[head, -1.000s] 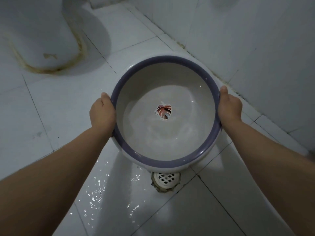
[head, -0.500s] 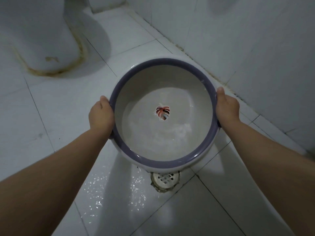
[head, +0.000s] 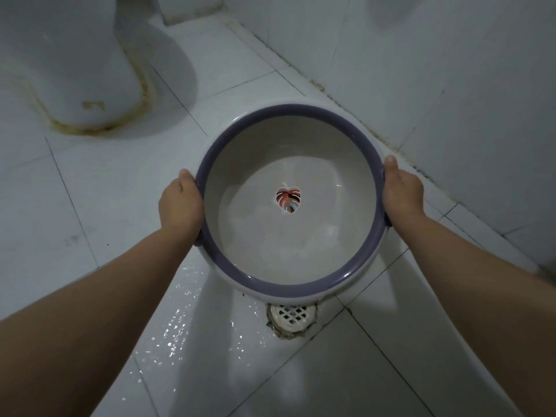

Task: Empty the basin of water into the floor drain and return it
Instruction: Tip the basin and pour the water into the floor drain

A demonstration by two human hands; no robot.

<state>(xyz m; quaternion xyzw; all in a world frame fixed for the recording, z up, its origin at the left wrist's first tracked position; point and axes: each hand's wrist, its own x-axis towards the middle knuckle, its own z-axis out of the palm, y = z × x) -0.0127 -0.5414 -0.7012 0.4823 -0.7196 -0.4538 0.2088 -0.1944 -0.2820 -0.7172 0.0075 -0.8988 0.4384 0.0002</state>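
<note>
A round white basin (head: 240, 145) with a purple rim and a leaf picture at its bottom hangs above the floor, its mouth facing up toward me. A shallow pool of water lies in its near half. My left hand (head: 180, 203) grips the rim on the left side and my right hand (head: 401, 189) grips it on the right. The white grated floor drain (head: 292, 316) sits in the tiles just below the basin's near edge, its far part hidden by the basin.
A toilet base (head: 69, 73) with stained sealant stands at the far left. A tiled wall (head: 436, 70) runs along the right, close to the basin. The floor tiles (head: 192, 326) left of the drain are wet and glisten.
The basin and both hands have drifted slightly away from me and lower in view, so more of the drain shows below the rim. The water inside keeps rippling.
</note>
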